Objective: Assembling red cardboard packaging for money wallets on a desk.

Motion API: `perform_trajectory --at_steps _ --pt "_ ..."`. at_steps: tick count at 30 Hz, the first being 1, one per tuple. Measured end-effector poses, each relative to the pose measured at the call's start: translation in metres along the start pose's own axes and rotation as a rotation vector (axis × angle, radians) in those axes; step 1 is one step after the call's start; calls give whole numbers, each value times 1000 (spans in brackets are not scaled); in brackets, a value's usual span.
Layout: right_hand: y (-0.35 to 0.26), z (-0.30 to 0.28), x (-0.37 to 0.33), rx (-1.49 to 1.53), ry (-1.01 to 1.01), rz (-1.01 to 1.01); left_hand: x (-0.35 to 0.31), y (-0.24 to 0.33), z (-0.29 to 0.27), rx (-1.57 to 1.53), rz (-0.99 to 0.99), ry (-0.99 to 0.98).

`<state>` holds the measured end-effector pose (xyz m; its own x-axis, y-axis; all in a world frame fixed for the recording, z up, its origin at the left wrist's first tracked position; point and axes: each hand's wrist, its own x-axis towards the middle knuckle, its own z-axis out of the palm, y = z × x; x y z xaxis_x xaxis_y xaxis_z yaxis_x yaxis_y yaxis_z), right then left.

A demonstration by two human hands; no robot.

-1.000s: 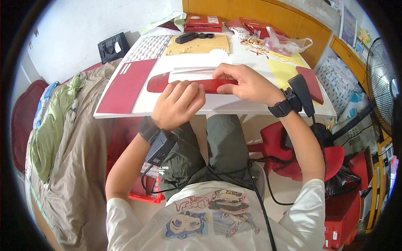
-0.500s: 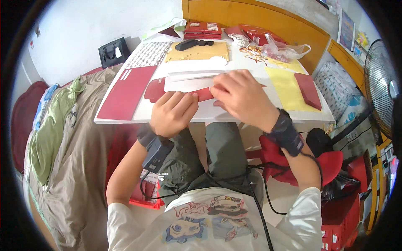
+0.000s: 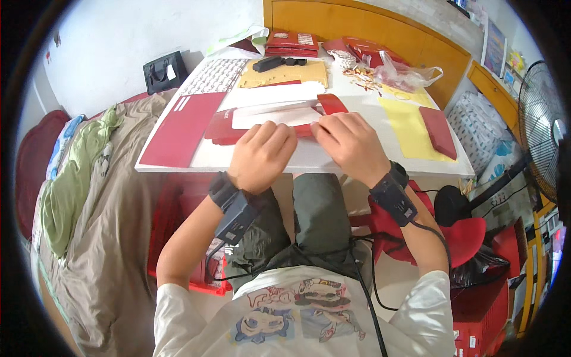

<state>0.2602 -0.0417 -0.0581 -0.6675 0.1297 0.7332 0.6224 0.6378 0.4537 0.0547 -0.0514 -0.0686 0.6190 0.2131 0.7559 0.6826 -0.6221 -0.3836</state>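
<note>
the partly folded red-and-white card box (image 3: pixel 270 119) lies on the white tabletop (image 3: pixel 364 101), before both hands. left hand (image 3: pixel 263 153): fingers curled at the box's near edge; fingertips hidden, grip cannot be told. right hand (image 3: pixel 352 146): half-closed at the near right end; grip likewise cannot be told. yellow sheet (image 3: pixel 403 132): right of the right hand.

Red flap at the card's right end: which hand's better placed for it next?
Right, likely: the right hand is close beside the red flap; the left hand is farther left, along the red card.
</note>
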Motion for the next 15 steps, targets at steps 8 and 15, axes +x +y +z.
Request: perform_trajectory --at_steps 8,15 --pt "7 -4 -18 6 -65 110 -4 -5 -4 -13 -14 -9" --pt "9 -8 -15 -82 -91 112 -20 -20 -10 63 -48 86"
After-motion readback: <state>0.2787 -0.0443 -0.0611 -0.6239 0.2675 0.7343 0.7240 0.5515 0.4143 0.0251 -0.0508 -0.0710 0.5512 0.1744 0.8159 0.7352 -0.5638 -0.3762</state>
